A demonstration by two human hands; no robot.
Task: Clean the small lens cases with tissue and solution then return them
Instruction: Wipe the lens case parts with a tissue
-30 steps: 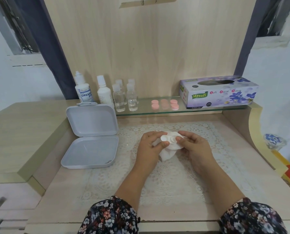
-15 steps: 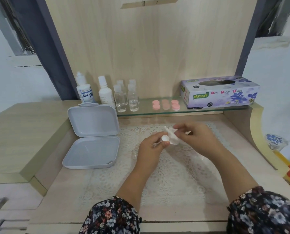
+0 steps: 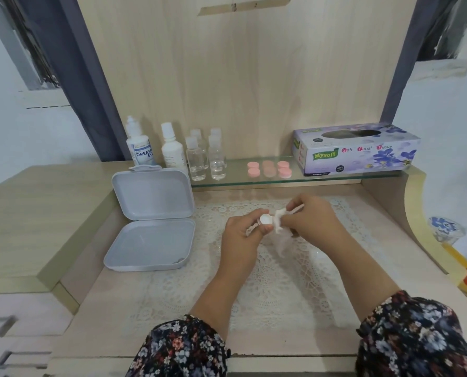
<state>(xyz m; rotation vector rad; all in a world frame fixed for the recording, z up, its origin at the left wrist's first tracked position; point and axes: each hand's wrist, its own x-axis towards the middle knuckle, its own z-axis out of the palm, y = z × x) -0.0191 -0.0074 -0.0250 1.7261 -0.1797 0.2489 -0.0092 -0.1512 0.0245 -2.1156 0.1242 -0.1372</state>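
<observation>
One small white round lens case [image 3: 264,220] sits pinched in the curled fingers of the left hand [image 3: 244,235], above the lace mat [image 3: 254,281]; the right hand [image 3: 312,221] grips one crumpled white tissue [image 3: 279,222] against it. Six pink round lens cases [image 3: 269,168], in two rows of three, lie on the glass shelf [image 3: 336,178]. Left to right on that level: two white solution bottles [image 3: 156,148], four clear small bottles [image 3: 206,156], the pink cases, one lilac floral tissue box [image 3: 356,152]. One open grey plastic hinged box [image 3: 150,219] rests on the pale wooden desk [image 3: 90,322], left of the hands. Floral sleeves [image 3: 180,349] fill the lower edge.
</observation>
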